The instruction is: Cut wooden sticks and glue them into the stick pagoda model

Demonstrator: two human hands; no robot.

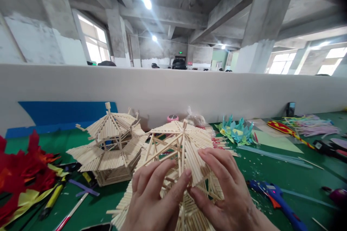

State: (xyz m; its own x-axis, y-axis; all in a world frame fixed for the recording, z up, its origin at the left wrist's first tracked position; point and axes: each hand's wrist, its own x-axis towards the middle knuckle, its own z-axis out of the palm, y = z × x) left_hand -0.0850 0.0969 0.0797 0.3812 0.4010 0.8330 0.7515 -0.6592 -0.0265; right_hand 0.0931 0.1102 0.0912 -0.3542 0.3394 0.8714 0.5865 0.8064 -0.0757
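Note:
A model pavilion (196,160) made of thin pale wooden sticks stands right in front of me. Its roof is partly covered with rows of sticks, and bare ribs and open gaps show on the left. My left hand (158,195) curls over the open frame, its thumb tip against the edge of a covered panel. Around that same panel my right hand (226,184) closes, fingers on the upper face and thumb at the lower edge. Whatever lies right under the fingertips is hidden. Behind to the left stands a two-tiered stick pavilion (111,144) with both roofs covered.
A blue glue gun (276,196) lies at right on the green tabletop (264,168), near clear glue sticks (273,156). Teal folded paper (237,130) and red-tipped sticks (221,142) sit behind. Red paper pieces (29,166) and a yellow cutter (54,198) are at left. A white partition (151,86) borders the back.

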